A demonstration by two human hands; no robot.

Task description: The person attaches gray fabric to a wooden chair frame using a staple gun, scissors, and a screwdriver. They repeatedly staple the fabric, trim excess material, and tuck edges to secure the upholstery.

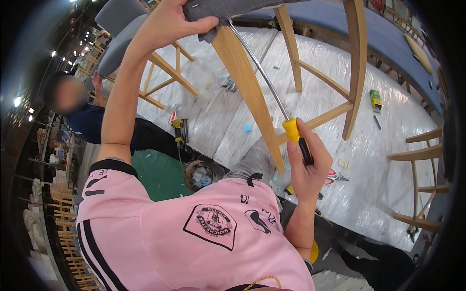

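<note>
A wooden chair with a grey fabric seat [216, 8] is tipped in front of me, its legs pointing toward me. My left hand [170, 22] grips the seat's corner, thumb pressed on the fabric beside the top of a front leg [250, 97]; its other fingers are partly hidden by the seat. In my right hand [313, 162] is a long screwdriver [260, 70], held by its yellow and black handle. Its shaft runs up along the leg, and the tip meets the fabric edge where leg and seat join, close to my left thumb. The exact tip is hidden.
On the film-covered table [310, 111] lie a nail gun [180, 130], red-handled cutters [335, 177] and a small yellow-green box [375, 100]. A scrap bucket [201, 177] stands at the near edge. Another person [90, 121] works at left by a grey chair [121, 39]; more chair legs [420, 154] show at right.
</note>
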